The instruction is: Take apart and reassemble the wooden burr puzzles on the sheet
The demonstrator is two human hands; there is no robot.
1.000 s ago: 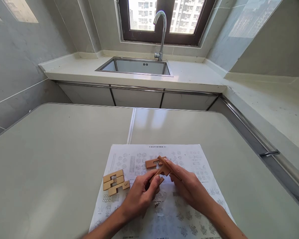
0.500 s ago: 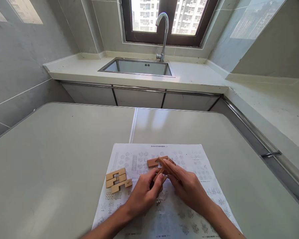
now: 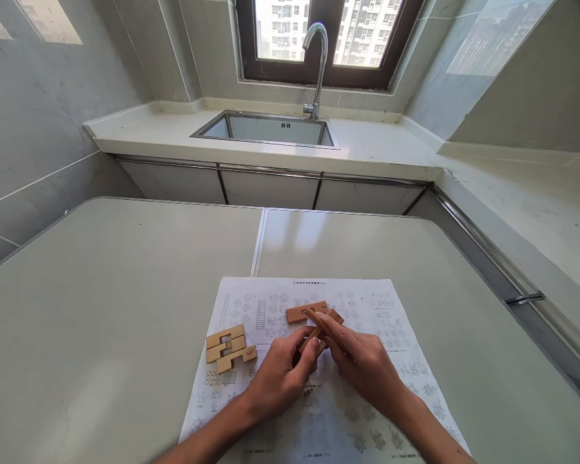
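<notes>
Fingers of the left hand [image 3: 281,374] are clamped on a brown stick [image 3: 312,335], thumb and forefinger closed around its near part. The right hand [image 3: 370,366] has its fingers closed on a long stick [image 3: 314,318], which slants across the other in front of the left fingertips. The two seem to touch where they cross, though the fingers hide the contact. Beneath the crossing, a small wooden end [image 3: 322,346] shows between the hands; I cannot tell which piece it belongs to.

Just beyond the fingertips, a reddish notched block [image 3: 297,315] lies on the printed sheet [image 3: 391,322]. To the left of the left fingers, well apart from them, three paler notched blocks [image 3: 225,335] lie close together, partly on the sheet's edge. The desk [image 3: 101,290] spreads out around it.

The step in hand looks like fitting or adjusting one stick against the other. A further move, I judge, calls for a steady left pinch, the right fingers easing their stick's angle until notch and edge line up, and light pressure, since a forced fit could make the pieces slip.
</notes>
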